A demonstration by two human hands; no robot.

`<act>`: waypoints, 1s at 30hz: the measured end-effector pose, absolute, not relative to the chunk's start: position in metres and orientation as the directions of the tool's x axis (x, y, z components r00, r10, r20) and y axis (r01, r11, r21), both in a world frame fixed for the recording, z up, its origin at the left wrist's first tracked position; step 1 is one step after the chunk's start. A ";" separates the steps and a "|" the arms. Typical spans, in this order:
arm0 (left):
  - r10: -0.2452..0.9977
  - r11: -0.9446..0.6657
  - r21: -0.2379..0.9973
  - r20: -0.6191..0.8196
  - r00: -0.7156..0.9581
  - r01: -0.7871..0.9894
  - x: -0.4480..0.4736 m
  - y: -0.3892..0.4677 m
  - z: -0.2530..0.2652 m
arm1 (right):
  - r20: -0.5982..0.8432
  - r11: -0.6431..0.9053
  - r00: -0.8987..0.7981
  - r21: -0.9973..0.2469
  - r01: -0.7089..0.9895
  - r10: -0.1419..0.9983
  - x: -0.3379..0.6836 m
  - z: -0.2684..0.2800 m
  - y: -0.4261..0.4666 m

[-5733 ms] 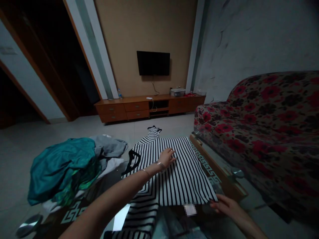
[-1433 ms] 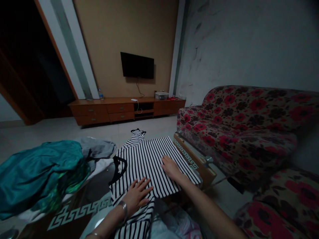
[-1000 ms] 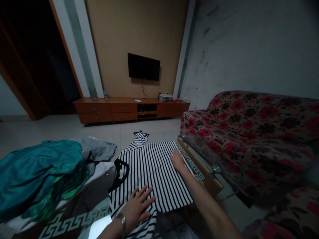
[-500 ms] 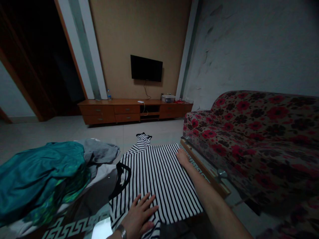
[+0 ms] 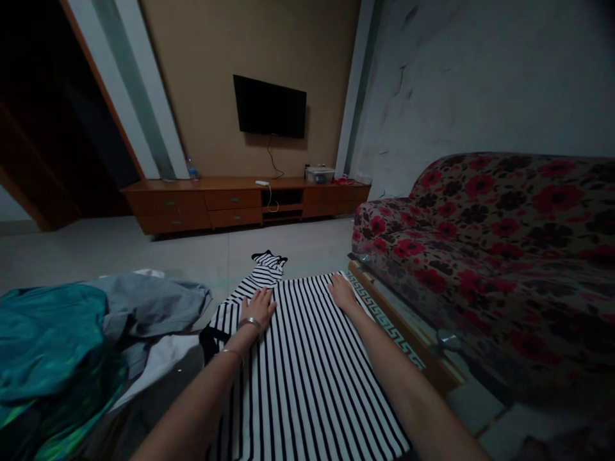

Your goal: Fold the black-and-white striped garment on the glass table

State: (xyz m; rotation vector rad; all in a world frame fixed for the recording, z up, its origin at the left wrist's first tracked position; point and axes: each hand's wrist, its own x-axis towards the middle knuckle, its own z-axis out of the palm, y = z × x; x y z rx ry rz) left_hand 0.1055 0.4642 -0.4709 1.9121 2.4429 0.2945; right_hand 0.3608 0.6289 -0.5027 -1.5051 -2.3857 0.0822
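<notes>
A black-and-white striped shirt (image 5: 307,365) lies spread over the table, its neckline to the left and one sleeve stretching away at the far side. My left hand (image 5: 259,308) rests on the cloth near the base of that far sleeve, fingers extended, with bangles on the wrist. Close to the shirt's far right corner, by the hem, my right hand (image 5: 341,291) lies flat with its fingers out. Neither hand grips the fabric visibly. My left forearm covers part of the neckline.
A pile of clothes, with a teal garment (image 5: 52,346) and a grey one (image 5: 154,304), sits on the left. The table's patterned edge (image 5: 384,320) runs along the right, beside a floral sofa (image 5: 480,237). A wooden TV cabinet (image 5: 187,205) stands beyond under a television (image 5: 271,107).
My left hand has moved from the near side of the shirt to its far side. My right hand stays near the far right corner. The camera view has shifted closer.
</notes>
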 end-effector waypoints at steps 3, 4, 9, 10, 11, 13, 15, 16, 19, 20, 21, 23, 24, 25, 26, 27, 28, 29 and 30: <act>0.963 0.242 0.095 0.096 -0.251 0.966 0.067 0.486 -0.488 | 0.260 0.498 -0.445 -0.193 0.845 0.857 0.368 -0.509 0.639; 0.963 0.245 0.084 0.096 -0.253 0.966 0.056 0.489 -0.492 | 0.271 0.511 -0.456 -0.185 0.839 0.847 0.370 -0.510 0.642; 0.952 0.284 0.067 0.101 -0.290 0.956 0.028 0.494 -0.497 | 0.258 0.466 -0.414 -0.187 0.865 0.873 0.374 -0.504 0.655; 0.949 0.293 0.067 0.098 -0.298 0.954 0.028 0.494 -0.495 | 0.238 0.448 -0.402 -0.194 0.873 0.884 0.374 -0.499 0.654; 0.946 0.303 0.067 0.097 -0.309 0.951 0.031 0.493 -0.492 | 0.219 0.426 -0.384 -0.202 0.882 0.897 0.373 -0.494 0.651; 0.943 0.307 0.063 0.115 -0.313 0.949 0.041 0.485 -0.484 | 0.215 0.391 -0.347 -0.214 0.895 0.913 0.368 -0.485 0.636; 0.961 0.226 0.035 0.153 -0.229 0.973 0.057 0.467 -0.476 | 0.265 0.413 -0.355 -0.210 0.886 0.896 0.360 -0.478 0.607; 0.976 0.144 0.014 0.163 -0.144 0.989 0.066 0.454 -0.473 | 0.292 0.460 -0.395 -0.199 0.865 0.871 0.355 -0.477 0.588; 0.990 -0.126 -0.012 0.064 0.126 0.992 0.090 0.403 -0.467 | 0.283 0.647 -0.592 -0.169 0.744 0.754 0.350 -0.479 0.525; 0.986 -0.168 0.003 0.007 0.168 0.986 0.094 0.384 -0.466 | 0.259 0.691 -0.645 -0.169 0.702 0.719 0.355 -0.480 0.506; 0.981 -0.188 0.020 -0.045 0.189 0.982 0.096 0.365 -0.465 | 0.240 0.720 -0.681 -0.171 0.672 0.692 0.364 -0.482 0.489; 0.974 -0.189 0.050 -0.115 0.194 0.981 0.095 0.327 -0.461 | 0.223 0.736 -0.702 -0.167 0.657 0.677 0.396 -0.483 0.465; 0.973 -0.184 0.059 -0.131 0.191 0.981 0.092 0.308 -0.458 | 0.224 0.725 -0.691 -0.160 0.670 0.687 0.417 -0.484 0.457; 0.972 -0.179 0.064 -0.142 0.186 0.982 0.089 0.288 -0.454 | 0.227 0.703 -0.668 -0.152 0.695 0.709 0.440 -0.484 0.451; 0.972 -0.171 0.063 -0.151 0.179 0.983 0.086 0.268 -0.451 | 0.229 0.669 -0.633 -0.146 0.729 0.740 0.465 -0.485 0.447; 0.974 -0.159 0.056 -0.155 0.166 0.986 0.085 0.247 -0.446 | 0.234 0.623 -0.586 -0.141 0.769 0.776 0.489 -0.485 0.442; 0.975 -0.155 0.045 -0.154 0.160 0.987 0.085 0.227 -0.442 | 0.242 0.571 -0.531 -0.139 0.809 0.812 0.512 -0.485 0.435; 0.976 -0.158 0.034 -0.146 0.161 0.987 0.087 0.205 -0.439 | 0.253 0.533 -0.490 -0.142 0.834 0.834 0.533 -0.485 0.427; 0.976 -0.170 0.023 -0.131 0.172 0.985 0.091 0.185 -0.435 | 0.267 0.523 -0.474 -0.157 0.838 0.839 0.551 -0.484 0.416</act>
